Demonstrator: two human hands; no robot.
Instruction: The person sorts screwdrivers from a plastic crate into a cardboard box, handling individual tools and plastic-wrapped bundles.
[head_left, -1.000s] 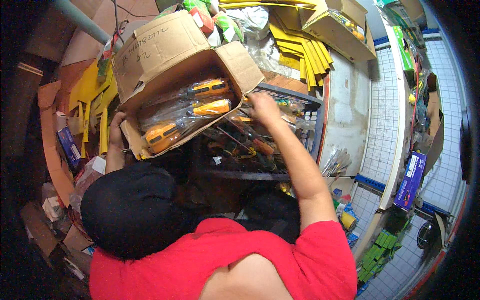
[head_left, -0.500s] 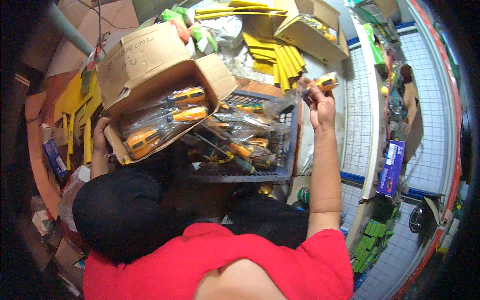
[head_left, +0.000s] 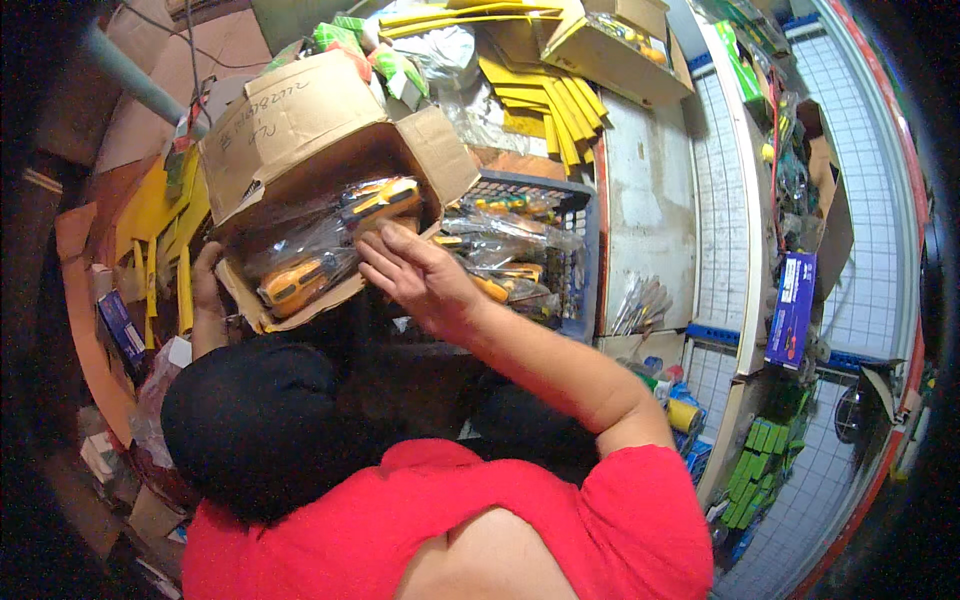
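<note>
Yellow sheets [head_left: 165, 220] stand at the far left, just beside the left hand [head_left: 207, 285], which is against the left edge of an open cardboard box [head_left: 275, 135]; whether its fingers close on the cardboard I cannot tell. Inside, toward the lower left corner, lies a chunky orange handle [head_left: 295, 285] with black inlays, its clear wrapper crinkled and glossy. Farther right in the box, another orange-and-black handle [head_left: 385, 198] lies slanted, likewise in shiny clear plastic. The right hand [head_left: 415, 270] is just below it at the box's front, fingers bent and close together; I cannot tell whether they grip anything. Beyond, a dark lattice crate [head_left: 578, 240] holds more wrapped orange handles [head_left: 520, 272]. Farther right lies a blue-purple carton [head_left: 792, 308].
</note>
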